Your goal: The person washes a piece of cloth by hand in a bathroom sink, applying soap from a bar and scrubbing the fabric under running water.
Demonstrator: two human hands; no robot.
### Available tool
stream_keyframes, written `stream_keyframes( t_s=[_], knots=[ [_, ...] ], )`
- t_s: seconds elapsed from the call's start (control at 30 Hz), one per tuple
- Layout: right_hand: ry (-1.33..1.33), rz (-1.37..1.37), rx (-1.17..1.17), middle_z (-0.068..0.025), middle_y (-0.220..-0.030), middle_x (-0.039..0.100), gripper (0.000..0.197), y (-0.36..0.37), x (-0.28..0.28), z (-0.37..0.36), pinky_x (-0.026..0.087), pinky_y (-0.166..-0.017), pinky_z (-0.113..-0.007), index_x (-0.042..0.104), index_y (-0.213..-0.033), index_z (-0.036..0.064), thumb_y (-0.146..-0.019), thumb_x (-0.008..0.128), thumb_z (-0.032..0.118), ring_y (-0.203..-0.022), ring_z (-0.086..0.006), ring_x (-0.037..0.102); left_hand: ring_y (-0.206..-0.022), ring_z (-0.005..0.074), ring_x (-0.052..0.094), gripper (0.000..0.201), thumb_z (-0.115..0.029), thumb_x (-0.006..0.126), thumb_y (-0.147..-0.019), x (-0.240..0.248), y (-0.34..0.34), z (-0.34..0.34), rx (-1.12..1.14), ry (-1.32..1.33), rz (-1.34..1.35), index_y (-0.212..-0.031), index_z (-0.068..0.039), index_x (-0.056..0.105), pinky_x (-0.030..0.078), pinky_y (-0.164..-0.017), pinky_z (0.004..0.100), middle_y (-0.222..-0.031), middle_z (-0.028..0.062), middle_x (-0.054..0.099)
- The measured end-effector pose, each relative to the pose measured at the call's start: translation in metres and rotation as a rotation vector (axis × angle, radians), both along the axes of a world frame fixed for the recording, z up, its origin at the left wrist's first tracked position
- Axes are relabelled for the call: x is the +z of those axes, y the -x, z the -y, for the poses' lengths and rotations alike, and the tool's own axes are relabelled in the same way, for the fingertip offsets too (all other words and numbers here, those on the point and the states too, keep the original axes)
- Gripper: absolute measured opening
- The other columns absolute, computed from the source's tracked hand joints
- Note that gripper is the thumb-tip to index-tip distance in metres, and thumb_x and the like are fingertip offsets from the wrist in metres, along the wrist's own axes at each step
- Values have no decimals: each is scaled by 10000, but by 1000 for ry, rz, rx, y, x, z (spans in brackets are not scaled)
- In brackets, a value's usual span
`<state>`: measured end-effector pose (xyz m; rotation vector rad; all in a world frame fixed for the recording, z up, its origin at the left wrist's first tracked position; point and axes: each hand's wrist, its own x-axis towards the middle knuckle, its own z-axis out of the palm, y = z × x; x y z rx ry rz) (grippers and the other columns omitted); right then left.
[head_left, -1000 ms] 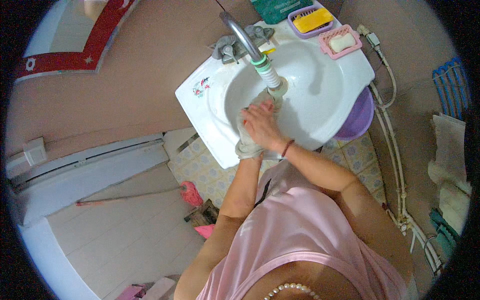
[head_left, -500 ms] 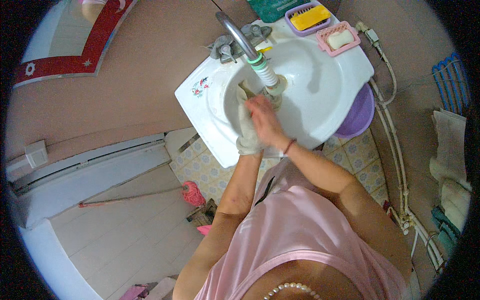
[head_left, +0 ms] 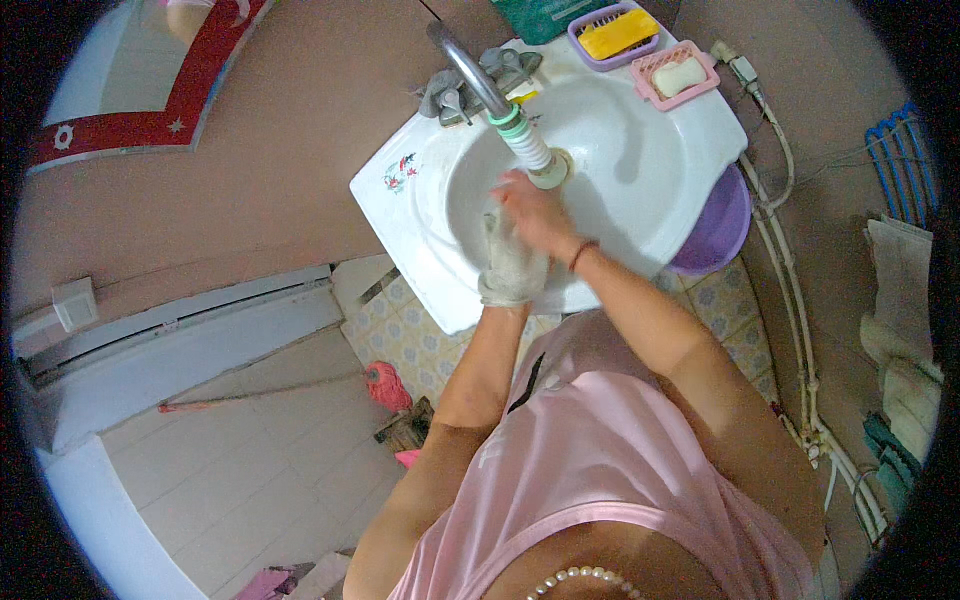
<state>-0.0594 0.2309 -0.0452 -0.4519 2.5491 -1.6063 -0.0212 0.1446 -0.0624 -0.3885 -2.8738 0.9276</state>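
Observation:
Over the white washbasin [head_left: 630, 225], my left hand [head_left: 510, 268] wears a pale off-white glove [head_left: 507, 285] with its cuff at the wrist. The gloved thumb sticks up, stretched out. Bare and a little blurred, my right hand [head_left: 540, 218] lies across the gloved fingers, its own fingers curled onto the glove and hiding its tip. A dark band circles the right wrist. Just beyond the hands, the tap [head_left: 468, 70] bends down into a ribbed white nozzle with a green collar [head_left: 532, 150], pointing into the bowl.
Grey cloths [head_left: 445, 95] wrap the tap handles. On the basin's back right sit a purple dish with a yellow brush [head_left: 618, 36] and a pink dish with white soap [head_left: 678, 78]. A purple tub [head_left: 715, 228] stands below. Pipes [head_left: 790, 290] run along the right wall.
My right hand has slid a little over the glove. The gloved hand has turned and drawn slightly back toward me, its thumb now showing apart from the other fingers.

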Motion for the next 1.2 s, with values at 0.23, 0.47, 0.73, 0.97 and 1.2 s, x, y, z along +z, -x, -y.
stream_keyframes(
  t_s=[0.23, 0.47, 0.73, 0.97, 1.2],
  knots=[
    [76, -286, -37, -104, -1019, 492, 280, -67, 15, 31, 228, -897, -441, 509, -971, 52, -706, 444, 117, -1022, -273, 397, -1029, 202, 372, 357, -230, 347, -817, 9, -6, 14, 330, -2829, 746, -1119, -39, 320, 286, -888, 304, -1110, 73, 389],
    [-154, 226, 161, -140, -815, 557, 145, 15, -11, 19, 395, -697, -397, 528, -790, 44, -710, 453, 138, -767, -312, 530, -1052, 206, 379, 382, -278, 354, -817, 27, -15, -19, 961, -3447, 994, -1135, -66, 339, 295, -901, 300, -1132, 82, 400],
    [229, 146, 15, -100, -713, 534, 194, -26, -2, -31, 424, -635, -347, 518, -798, 28, -660, 569, 154, -687, -276, 524, -866, 228, 496, 332, -271, 401, -794, 1, -2, 29, 1114, -2578, 1027, -1068, -84, 412, 433, -745, 354, -1004, 89, 485],
    [203, -56, 259, -85, -798, 489, 224, -53, 6, -15, 408, -645, -297, 490, -820, 19, -646, 591, 119, -759, -221, 496, -795, 186, 516, 281, -211, 417, -786, 17, 2, 32, 993, -2726, 995, -1011, -48, 462, 460, -660, 307, -944, 77, 517],
    [337, 253, 318, -77, -683, 505, 165, -57, 13, -8, 398, -563, -270, 477, -788, 16, -685, 562, 114, -583, -164, 476, -715, 147, 529, 220, -229, 460, -779, 7, -1, 41, 1235, -2601, 896, -926, -75, 516, 453, -565, 244, -867, 47, 547]
  ],
)
